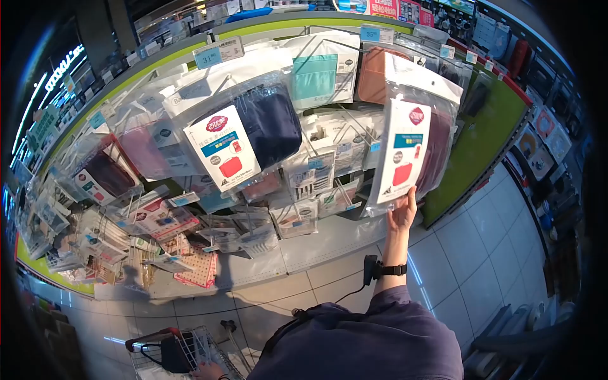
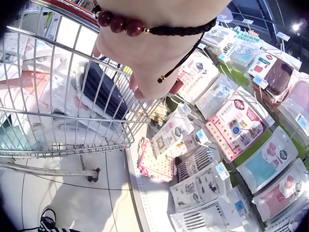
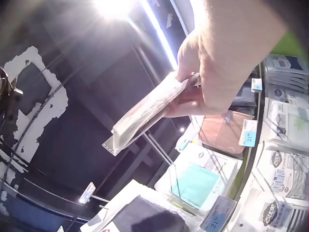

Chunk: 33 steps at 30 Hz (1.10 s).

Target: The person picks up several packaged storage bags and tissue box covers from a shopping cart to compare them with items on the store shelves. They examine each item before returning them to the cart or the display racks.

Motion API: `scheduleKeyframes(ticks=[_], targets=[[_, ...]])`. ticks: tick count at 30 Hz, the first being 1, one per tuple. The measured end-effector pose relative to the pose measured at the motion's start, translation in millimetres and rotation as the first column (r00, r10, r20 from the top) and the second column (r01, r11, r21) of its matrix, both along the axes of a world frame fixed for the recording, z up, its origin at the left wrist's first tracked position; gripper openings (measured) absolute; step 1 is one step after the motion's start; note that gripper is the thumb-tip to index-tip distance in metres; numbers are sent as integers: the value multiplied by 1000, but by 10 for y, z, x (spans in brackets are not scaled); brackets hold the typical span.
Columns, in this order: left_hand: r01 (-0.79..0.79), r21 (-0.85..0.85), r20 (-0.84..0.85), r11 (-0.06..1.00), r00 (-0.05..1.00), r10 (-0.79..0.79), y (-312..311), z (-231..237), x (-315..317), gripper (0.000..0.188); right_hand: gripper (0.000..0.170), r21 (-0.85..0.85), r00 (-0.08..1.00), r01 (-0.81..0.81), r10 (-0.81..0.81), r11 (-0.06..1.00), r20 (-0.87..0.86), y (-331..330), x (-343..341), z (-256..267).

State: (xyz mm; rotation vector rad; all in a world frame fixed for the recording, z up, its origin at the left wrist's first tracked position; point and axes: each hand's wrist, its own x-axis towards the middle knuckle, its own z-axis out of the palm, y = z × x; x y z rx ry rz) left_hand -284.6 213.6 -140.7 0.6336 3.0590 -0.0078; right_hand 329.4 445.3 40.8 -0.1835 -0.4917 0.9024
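The right hand (image 1: 401,212) pinches the lower edge of a clear-wrapped maroon package (image 1: 437,142) with a white label, holding it upright before the rack's right end. In the right wrist view the right hand (image 3: 212,72) has thumb and fingers on either side of the package (image 3: 145,108), seen edge-on. Low in the head view, the left hand (image 1: 208,370) is at the cart (image 1: 190,345). The left wrist view shows the left hand (image 2: 149,72) at the end of the wire cart (image 2: 67,116), its grip partly hidden; a dark blue package (image 2: 104,92) lies inside.
A rack holds hanging packages, among them a navy one (image 1: 266,126), a teal one (image 1: 315,77) and an orange-brown one (image 1: 372,75). Price tags (image 1: 218,53) stick out on hooks. Below are a shelf base (image 1: 253,263) and floor tiles (image 1: 468,253). More goods line the right side.
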Motion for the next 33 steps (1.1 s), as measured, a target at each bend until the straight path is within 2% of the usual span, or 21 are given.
scheduleKeyframes(ticks=[1,3,11,14,17,18,21,24,27,28,33], targets=[[0,0,-1,1000,1000,0,0,1,-1,34,34,0,999,-39,39,999,20,66,32,3],[-1,3,-1,1000,1000,1,4,7,5,32,32,13,1000,13,-13,1000,28,254,29,69],[-18,11,-9,1000,1000,18,-18,7,10,26,32,-65,984,38,-26,997,177,769,-80,369],[-26,15,-11,1000,1000,26,-33,9,18,23,31,-59,989,33,-24,998,147,839,-110,380],[-35,17,-16,999,999,36,-66,7,24,21,30,-62,989,4,5,998,147,802,-111,367],[-37,19,-17,999,999,37,-74,12,28,20,24,-87,998,28,-23,996,54,726,-238,539],[-46,23,-27,999,999,47,-77,69,69,18,25,-103,999,37,-36,994,12,716,-197,472],[-47,24,-43,999,998,48,-106,168,161,15,25,-112,999,31,-29,993,21,704,-183,478],[-35,49,-73,998,997,39,-163,-118,-50,11,25,-128,999,32,-31,991,15,656,-181,480],[-31,57,-84,998,996,36,-164,-129,-61,10,33,-106,996,12,-2,994,89,681,-111,386],[-82,95,-7,992,997,83,-144,-88,-24,9,31,-101,993,-25,37,995,112,683,-85,373]])
